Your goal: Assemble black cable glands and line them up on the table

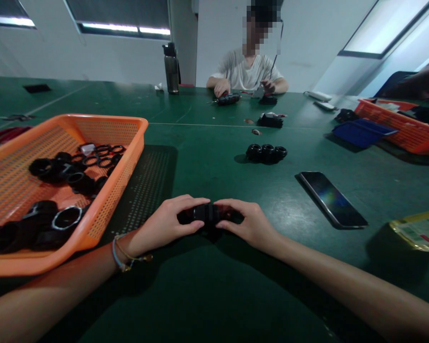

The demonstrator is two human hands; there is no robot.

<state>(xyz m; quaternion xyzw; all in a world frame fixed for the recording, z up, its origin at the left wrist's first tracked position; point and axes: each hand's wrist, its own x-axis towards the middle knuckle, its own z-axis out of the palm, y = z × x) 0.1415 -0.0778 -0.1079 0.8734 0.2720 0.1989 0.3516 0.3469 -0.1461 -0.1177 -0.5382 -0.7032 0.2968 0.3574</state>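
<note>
Between my two hands, low over the green table, is a black ribbed cylindrical plastic fitting [208, 214]. My left hand [175, 214] pinches its left end with thumb and forefinger. On the other end, the thumb and fingers of my right hand [245, 219] close in the same way. Much of the fitting is dark, and the fingers cover its ends. Ahead and slightly right, a row of similar black fittings [267, 153] sits on the table. An orange basket [117, 200] at my left holds several black fittings [80, 182] and thin black rings [103, 151].
To the right lie a phone [332, 199] and a yellow-edged package [420, 231]. Farther back are a blue tray [363, 132] and a red basket [403, 126]. Across the table [207, 147] a person sits by a screwdriver-like tool [229, 99]. A dark bottle [171, 69] stands far off.
</note>
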